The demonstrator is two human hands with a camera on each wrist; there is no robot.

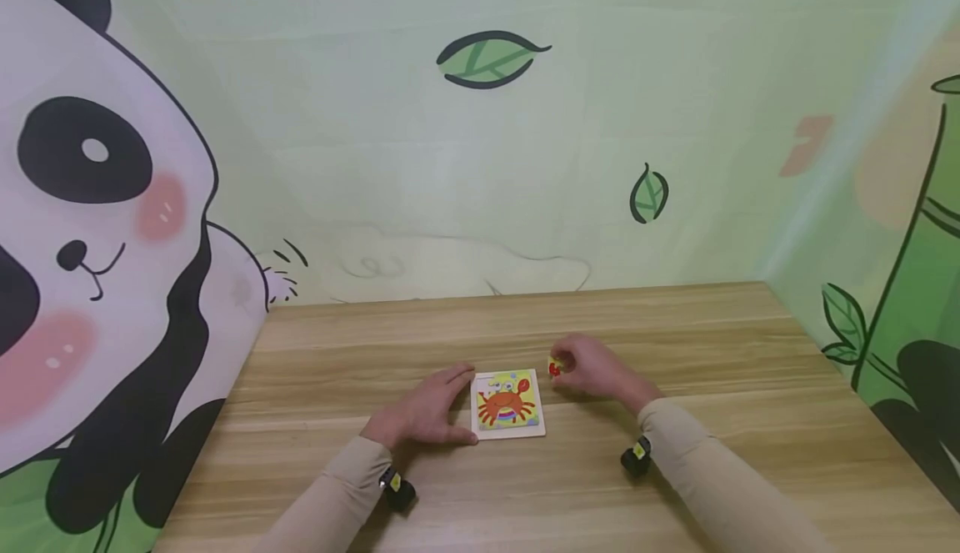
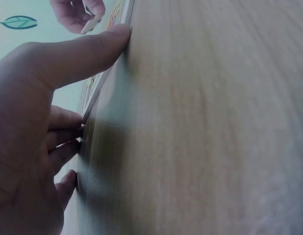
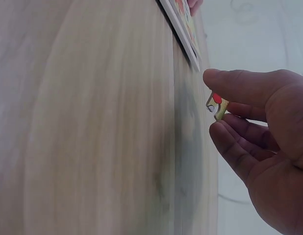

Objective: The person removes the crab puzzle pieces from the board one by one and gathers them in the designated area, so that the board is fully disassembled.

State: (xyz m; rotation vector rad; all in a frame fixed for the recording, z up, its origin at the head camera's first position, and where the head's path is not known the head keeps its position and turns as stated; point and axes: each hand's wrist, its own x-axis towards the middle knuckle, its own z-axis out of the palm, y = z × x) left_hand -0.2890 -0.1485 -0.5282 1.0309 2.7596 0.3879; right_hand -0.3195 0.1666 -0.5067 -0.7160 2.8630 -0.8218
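Note:
A square crab jigsaw puzzle (image 1: 507, 403) lies flat on the table in its pale frame. Its picture shows an orange crab on yellow, and a bare pale patch shows at the upper left corner. My left hand (image 1: 423, 407) rests along the frame's left side, thumb tip at the near corner and fingertips by the far one. To the right of the puzzle, my right hand (image 1: 588, 365) pinches a small puzzle piece (image 3: 217, 104) between thumb and fingers. The piece is yellow with red, held above the table and partly covered by the fingers.
The wooden table (image 1: 360, 336) reaches back to a wall cloth printed with a panda (image 1: 97, 203) and leaves. A black wrist camera (image 1: 399, 493) sits on the left wrist, and another wrist camera (image 1: 636, 457) on the right.

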